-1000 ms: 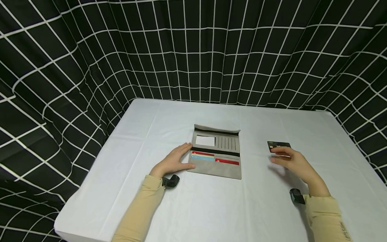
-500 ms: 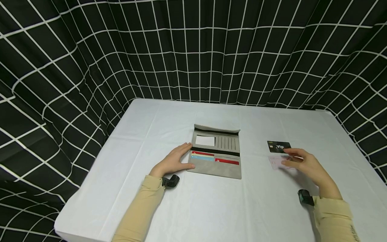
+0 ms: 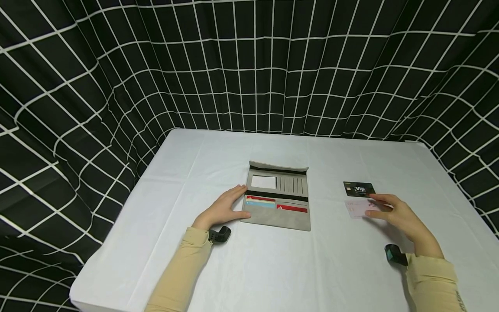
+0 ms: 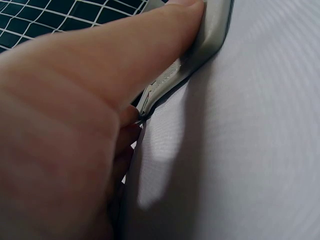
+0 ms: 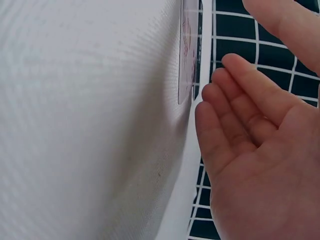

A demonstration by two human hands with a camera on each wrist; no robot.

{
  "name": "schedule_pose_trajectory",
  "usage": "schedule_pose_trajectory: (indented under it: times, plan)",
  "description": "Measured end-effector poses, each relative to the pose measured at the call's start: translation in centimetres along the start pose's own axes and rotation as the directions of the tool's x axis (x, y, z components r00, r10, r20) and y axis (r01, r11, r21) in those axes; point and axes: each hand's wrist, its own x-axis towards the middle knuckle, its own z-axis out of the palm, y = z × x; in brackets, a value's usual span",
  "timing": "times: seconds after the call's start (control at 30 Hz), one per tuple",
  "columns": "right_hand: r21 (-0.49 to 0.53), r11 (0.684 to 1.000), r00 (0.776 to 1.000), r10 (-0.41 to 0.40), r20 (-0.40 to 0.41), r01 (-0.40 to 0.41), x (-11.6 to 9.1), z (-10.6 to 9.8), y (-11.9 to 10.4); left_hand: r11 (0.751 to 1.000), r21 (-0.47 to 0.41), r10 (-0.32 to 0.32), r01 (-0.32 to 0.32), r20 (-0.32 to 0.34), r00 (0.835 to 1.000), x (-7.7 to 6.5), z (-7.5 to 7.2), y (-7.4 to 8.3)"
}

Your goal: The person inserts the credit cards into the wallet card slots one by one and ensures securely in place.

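Observation:
An unfolded grey wallet (image 3: pixel 277 220) lies on the white tablecloth. Red and light-blue cards (image 3: pixel 260 203) show in its lower pockets, and a white card fills its upper window. My left hand (image 3: pixel 222 210) rests at the wallet's left side, thumb on the lower corner and fingers along the edge. To the right lies a black card (image 3: pixel 352 189) marked "Vip". Just below it is a pale pink printed card (image 3: pixel 354 209), partly covered by my right hand (image 3: pixel 397 219). In the right wrist view, this hand's fingers (image 5: pixel 242 117) are relaxed and hold nothing.
The white-covered table (image 3: pixel 273 268) spreads around the wallet and cards. A black curtain (image 3: pixel 269 65) with a white grid surrounds its back and sides. Each wrist wears a dark strapped device (image 3: pixel 220 234).
From over the black card, my right hand has shifted right and slightly nearer. The pink card now shows under it, where none showed one second ago. My left hand stays on the wallet.

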Motion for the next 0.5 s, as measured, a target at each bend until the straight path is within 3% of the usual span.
schedule_pose_trajectory:
  times: [0.5]
  plan:
    - [-0.048,0.999,1.0,0.008,0.02,-0.007,0.14,0.24,0.27,1.0,-0.003,-0.003,0.003,0.005,1.0,-0.12,-0.16,0.23]
